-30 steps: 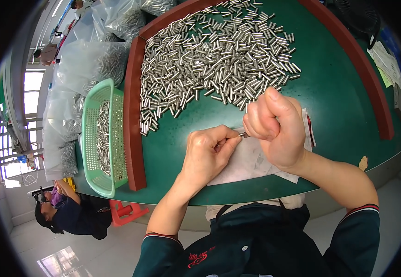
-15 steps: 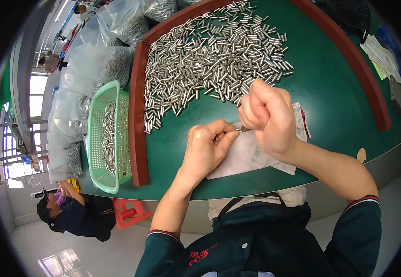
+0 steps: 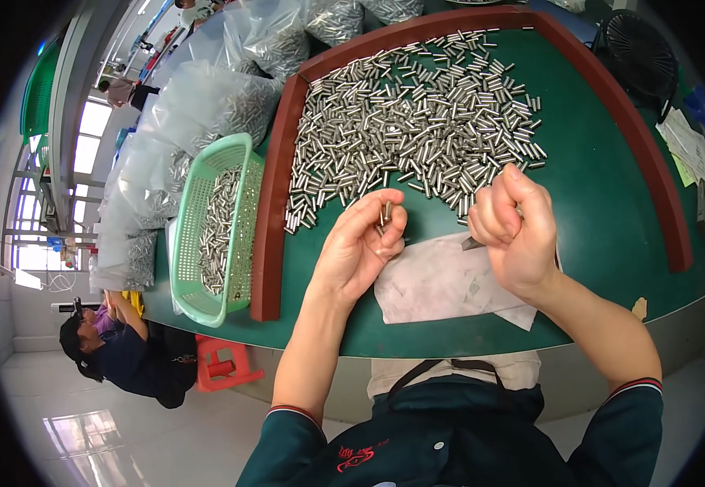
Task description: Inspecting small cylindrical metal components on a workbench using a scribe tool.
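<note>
My left hand [image 3: 358,248] is raised over the green table with its fingers curled, holding short metal pins [image 3: 386,213] between thumb and fingertips. To the right, my right hand [image 3: 518,233] makes a fist round a slim tool [image 3: 471,243]. Only its dark grey tip pokes out below the fingers, so its kind cannot be made out. A stained whitish cloth [image 3: 427,280] lies under and between the hands. Beyond them spreads a large heap of shiny metal pins [image 3: 417,130], loose on the tabletop.
Dark red rails [image 3: 270,235] border the heap. Left of them stands a pale green basket [image 3: 245,227] holding pins, beside clear plastic bags [image 3: 223,97] of pins. A black fan [image 3: 636,57] and papers [image 3: 687,144] are at the right. A seated person [image 3: 137,349] is at the lower left.
My hands have moved apart: the left has turned, showing pins in its fingers, and the right has shifted right with the tool. The view has shifted slightly.
</note>
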Tool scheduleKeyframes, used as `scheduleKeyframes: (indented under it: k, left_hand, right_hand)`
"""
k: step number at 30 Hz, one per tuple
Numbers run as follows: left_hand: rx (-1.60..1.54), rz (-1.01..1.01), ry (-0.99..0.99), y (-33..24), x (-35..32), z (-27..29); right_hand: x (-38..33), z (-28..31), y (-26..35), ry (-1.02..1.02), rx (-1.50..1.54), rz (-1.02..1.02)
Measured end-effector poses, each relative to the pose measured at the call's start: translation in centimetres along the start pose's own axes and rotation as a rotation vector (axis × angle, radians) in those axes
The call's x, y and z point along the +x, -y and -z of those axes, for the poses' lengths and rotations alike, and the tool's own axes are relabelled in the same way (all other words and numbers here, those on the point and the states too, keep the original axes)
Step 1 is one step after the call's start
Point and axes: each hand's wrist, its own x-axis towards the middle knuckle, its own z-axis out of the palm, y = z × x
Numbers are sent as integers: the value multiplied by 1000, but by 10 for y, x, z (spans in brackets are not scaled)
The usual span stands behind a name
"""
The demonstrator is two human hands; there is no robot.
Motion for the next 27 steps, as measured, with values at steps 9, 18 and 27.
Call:
scheduleKeyframes:
  k: [9,18,27]
  left_hand:
    - [1348,-407,-202,-8,23,-11]
    - [1670,-648,-145,7,25,-8]
    - [307,-19,94,-2,-3,-15]
  right_hand:
    - [4,3,0,10,8,-28]
    - [1,-1,1,-13,5,-38]
    - [3,-4,7,-71,12,-81]
